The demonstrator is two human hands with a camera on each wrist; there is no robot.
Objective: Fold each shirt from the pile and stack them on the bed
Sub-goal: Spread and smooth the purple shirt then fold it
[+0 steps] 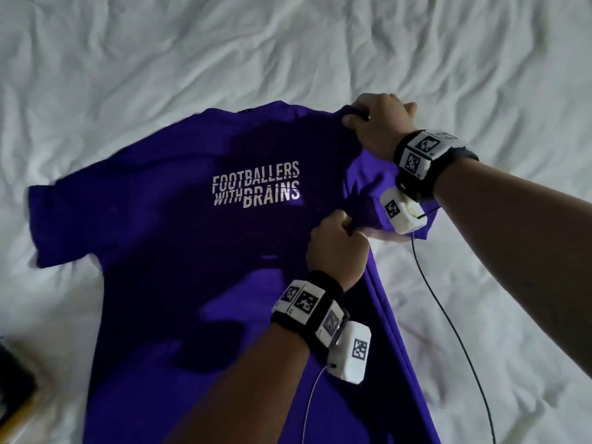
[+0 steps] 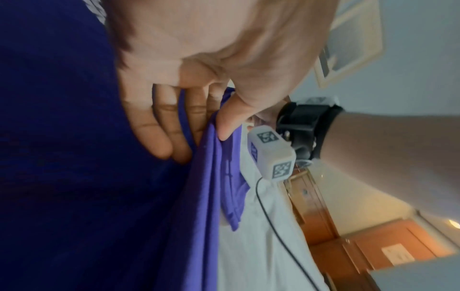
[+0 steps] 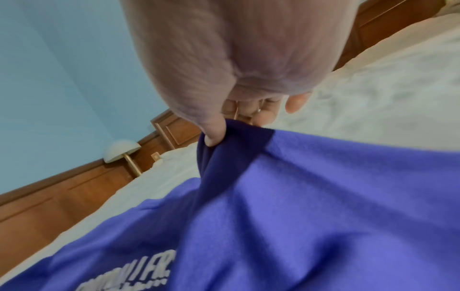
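The purple cotton T-shirt with white "FOOTBALLERS WITH BRAINS" lettering [image 1: 179, 251] lies spread across the centre of the head view on the bed covered by a wrinkled white sheet [image 1: 128, 59]. Its neck edge is toward the upper centre of the frame, and its hem runs out of the lower edge.

At centre left, one short sleeve [image 1: 61, 219] lies flat and extended on the sheet. It is free and untouched.

At centre right, the left hand [image 1: 336, 251] is closed on the side of the shirt body, below the lettering. The left wrist view shows the thumb and curled fingers [image 2: 159, 126] pinching a bunched ridge of fabric.

At upper right, the right hand [image 1: 378, 126] grips the shoulder. The right wrist view shows the thumb pressing a fold of cloth against the fingers [image 3: 263, 116] behind it; the little finger stands clear. The fabric between the two hands is raised, and the right-side sleeve hangs beneath it.

Handling judgement:
1. The garment is light, soft and limp. It drapes and creases wherever it is unsupported, so it will not hold a line by itself.
2. It appears neither slippery nor fragile; a light pinch should suffice.
3. Take hold at seams and edges: shoulder, side seam, hem. Grip at two points along the intended fold line and keep tension between them.
4. Risk: slack between the grips may let the sleeve bunch inside the fold.
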